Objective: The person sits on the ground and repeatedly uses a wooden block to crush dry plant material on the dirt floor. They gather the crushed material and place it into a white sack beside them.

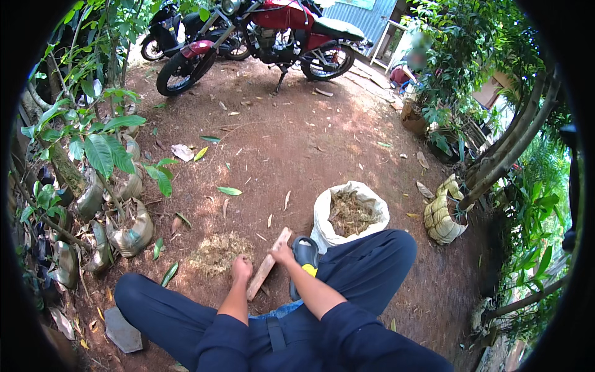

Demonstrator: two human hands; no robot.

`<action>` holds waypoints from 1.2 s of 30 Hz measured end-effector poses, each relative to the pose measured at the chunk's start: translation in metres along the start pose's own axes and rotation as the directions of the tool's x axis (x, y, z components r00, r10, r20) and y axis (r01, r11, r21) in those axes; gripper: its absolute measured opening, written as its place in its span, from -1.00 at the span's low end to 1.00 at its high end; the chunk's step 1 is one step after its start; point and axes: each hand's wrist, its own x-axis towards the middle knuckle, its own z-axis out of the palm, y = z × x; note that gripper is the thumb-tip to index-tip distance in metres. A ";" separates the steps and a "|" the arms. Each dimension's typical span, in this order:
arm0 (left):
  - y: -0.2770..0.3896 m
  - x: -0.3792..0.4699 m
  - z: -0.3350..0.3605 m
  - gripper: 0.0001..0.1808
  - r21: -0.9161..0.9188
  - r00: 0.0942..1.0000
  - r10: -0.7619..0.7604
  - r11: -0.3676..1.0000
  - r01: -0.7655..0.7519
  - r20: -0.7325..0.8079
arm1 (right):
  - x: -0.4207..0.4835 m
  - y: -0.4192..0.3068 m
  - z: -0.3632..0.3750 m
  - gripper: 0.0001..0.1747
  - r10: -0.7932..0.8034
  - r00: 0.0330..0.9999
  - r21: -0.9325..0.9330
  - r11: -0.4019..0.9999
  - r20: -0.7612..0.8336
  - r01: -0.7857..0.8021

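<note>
A narrow wooden board (263,277) lies slanted on the dirt between my knees. My right hand (281,254) is at its upper part, fingers curled; what is under them is too small to tell. Just left of the board is my left hand (241,268), closed like a fist, and whether it holds anything is hidden. Beyond and beside my left hand lies a loose heap of dry, pale brown fibrous material (222,252). A white woven sack (321,218) with its rim rolled open stands in front of my right knee, filled with similar brown matter.
Planted bags (131,235) and leafy shrubs line the left side, near a grey paving block (122,329). A yellowish planter bag (444,218) with a tree stands at right. Ahead are a red motorcycle (283,18) and, farther right, a seated person (403,74). My dark clog (305,255) is beside the board.
</note>
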 end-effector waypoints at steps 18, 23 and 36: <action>0.000 -0.006 0.006 -0.70 -0.021 0.980 0.155 0.988 -0.154 0.122 | 0.019 0.060 -0.304 -0.35 0.052 0.854 -0.387 0.876 -0.517 -0.288; 0.004 -0.009 0.004 -0.65 -0.063 0.974 0.154 0.987 -0.146 0.164 | 0.018 0.084 -0.300 -0.34 0.188 0.823 -0.249 0.896 -0.537 -0.367; 0.015 -0.017 0.000 -0.52 0.025 0.920 0.203 0.974 -0.224 0.334 | 0.053 0.116 -0.293 -0.52 0.190 0.773 -0.203 0.903 -0.605 -0.380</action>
